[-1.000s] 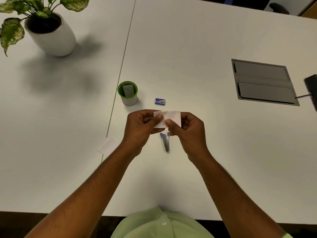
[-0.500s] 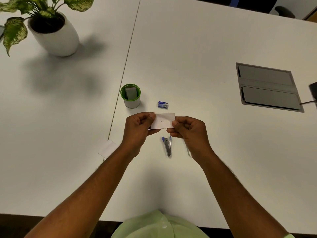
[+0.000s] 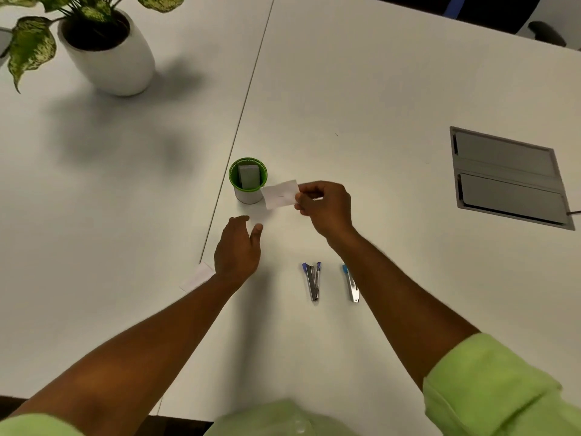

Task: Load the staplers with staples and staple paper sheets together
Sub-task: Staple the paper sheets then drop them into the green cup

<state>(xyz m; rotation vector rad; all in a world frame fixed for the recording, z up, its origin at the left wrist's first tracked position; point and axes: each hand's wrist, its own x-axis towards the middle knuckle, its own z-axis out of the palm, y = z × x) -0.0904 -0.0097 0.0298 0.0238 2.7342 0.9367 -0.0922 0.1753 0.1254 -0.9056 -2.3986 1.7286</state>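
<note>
Green-rimmed cup (image 3: 248,180) near mid-table, holding a grey block (image 3: 249,176) upright. White paper slip (image 3: 280,194) pinched by its right end in the right hand (image 3: 325,206), lifted just beside the cup. Left hand (image 3: 237,247) hovering open, fingers relaxed, gripping nothing. Two staplers (image 3: 312,281) flat toward the near edge. White table (image 3: 361,89), seam down its middle; potted plant (image 3: 103,48) at the far left corner; grey hatch (image 3: 509,177) toward the right edge.

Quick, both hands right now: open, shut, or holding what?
Left hand: open, fingers relaxed, holding nothing.
Right hand: pinches the small white paper slip by its right end, beside the green-rimmed cup.
</note>
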